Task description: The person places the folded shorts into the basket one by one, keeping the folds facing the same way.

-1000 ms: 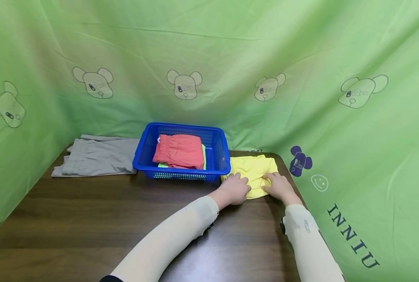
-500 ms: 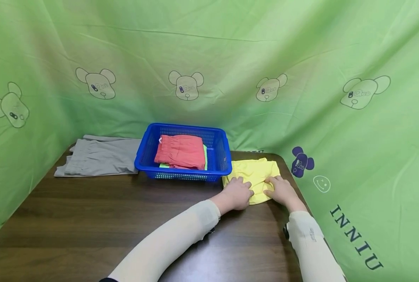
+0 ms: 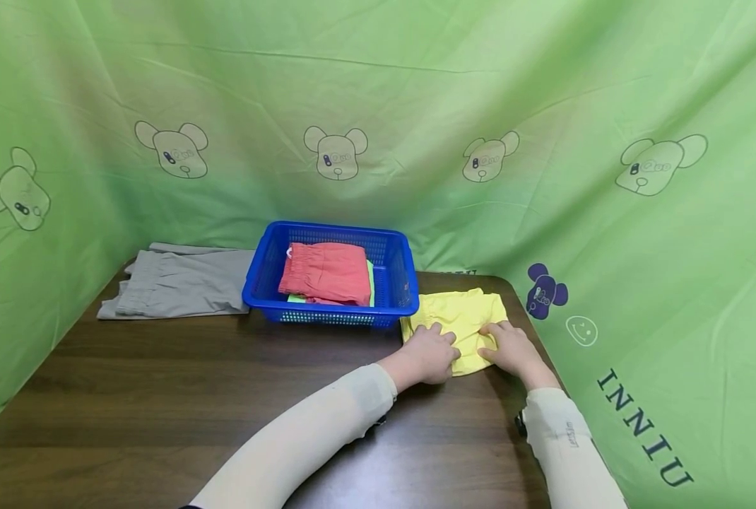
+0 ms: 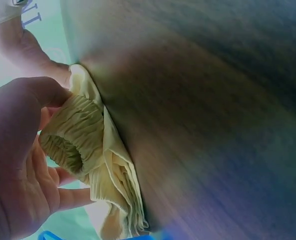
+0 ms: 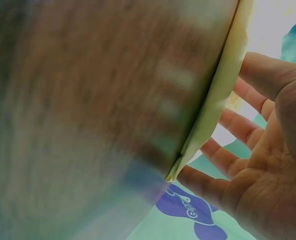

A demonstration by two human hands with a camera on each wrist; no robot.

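Note:
In the head view, yellow shorts (image 3: 457, 314) lie folded on the table, just right of the blue basket. My left hand (image 3: 430, 353) rests on their near left part. Seen from the left wrist, its thumb and fingers pinch up a gathered, ruffled fold of the shorts (image 4: 80, 127). My right hand (image 3: 511, 352) touches the shorts' right side. In the right wrist view its fingers (image 5: 237, 125) are spread and fairly straight, with the tips against the cloth's edge.
A blue plastic basket (image 3: 403, 310) stands at the back, holding folded red shorts (image 3: 327, 272) over a bright green cloth (image 3: 371, 279). Grey folded trousers or shorts (image 3: 187, 283) lie left of it. Green printed curtain (image 3: 403, 92) hangs around the brown table (image 3: 193, 396).
Both hands and the yellow shorts have shifted a little toward the table's near side, away from the curtain. The basket and grey garment stay in place; the head view shifts slightly.

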